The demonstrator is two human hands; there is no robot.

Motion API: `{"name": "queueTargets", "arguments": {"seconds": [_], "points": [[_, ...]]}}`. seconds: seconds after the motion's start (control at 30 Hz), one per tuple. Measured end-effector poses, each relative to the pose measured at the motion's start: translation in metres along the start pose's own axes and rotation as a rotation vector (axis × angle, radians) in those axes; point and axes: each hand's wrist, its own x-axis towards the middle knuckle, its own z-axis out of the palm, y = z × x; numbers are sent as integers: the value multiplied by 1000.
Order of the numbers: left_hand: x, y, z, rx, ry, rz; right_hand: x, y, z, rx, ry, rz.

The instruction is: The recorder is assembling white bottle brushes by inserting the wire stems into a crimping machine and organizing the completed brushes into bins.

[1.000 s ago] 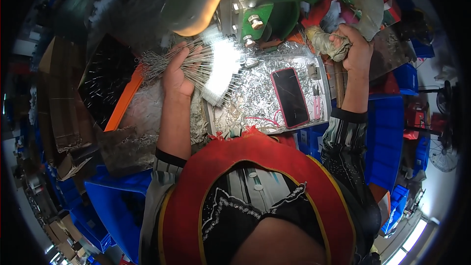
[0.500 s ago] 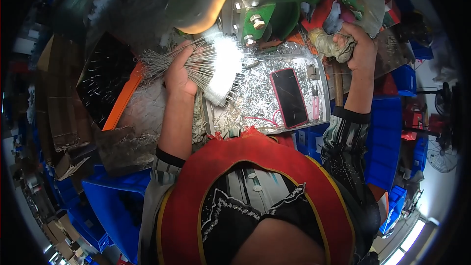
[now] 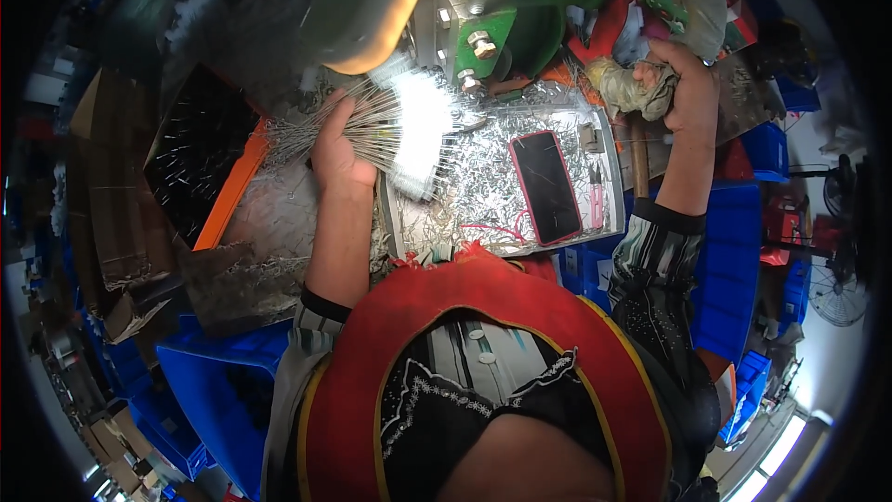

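Now, left hand: the left hand (image 3: pixel 336 153) sits left of the middle of the frame. Its grip is closed around a bunch of thin metal wires (image 3: pixel 381 125).
Wires: they fan out flat. Their white tips (image 3: pixel 420 135) point right, toward the middle of the frame. Their bare ends stick out to the left of the fist.
Right hand: the right hand (image 3: pixel 683 84) is in the upper right of the frame. Its grip is closed on a crumpled rag (image 3: pixel 636 88).
Tray: a shallow tray (image 3: pixel 604 144) lies in the middle of the frame, just right of the left hand. It is full of shiny metal bits. The white tips hang over its left edge.
Phone: a dark phone with a red rim (image 3: pixel 545 186) lies on the shiny bits in the tray.
Pliers: small pink pliers (image 3: pixel 595 204) lie just right of the phone.
Machine: a green machine with bolts (image 3: pixel 502 28) stands at the top middle, just above the wires.
Black tray: a black tray with an orange edge (image 3: pixel 200 163) is at the left, with loose wires inside.
Blue bins: blue bins (image 3: pixel 200 381) sit at the lower left and at the right.
Clothes: a red apron (image 3: pixel 483 316) fills the bottom middle.
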Motion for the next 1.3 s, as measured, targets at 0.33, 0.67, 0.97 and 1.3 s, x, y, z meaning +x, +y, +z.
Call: {"name": "queueTargets", "arguments": {"seconds": [0.33, 0.67, 0.97, 1.3], "points": [[-3, 6, 8, 87, 16, 49, 5, 8, -2, 38, 23, -28], [-6, 11, 13, 49, 29, 28, 17, 95, -2, -169, -134, -828], [-10, 20, 0, 261, -194, -104, -1, 23, 4, 104, 52, -148], [-4, 24, -10, 241, -115, -58, -1, 22, 1, 111, 43, -104]]}}
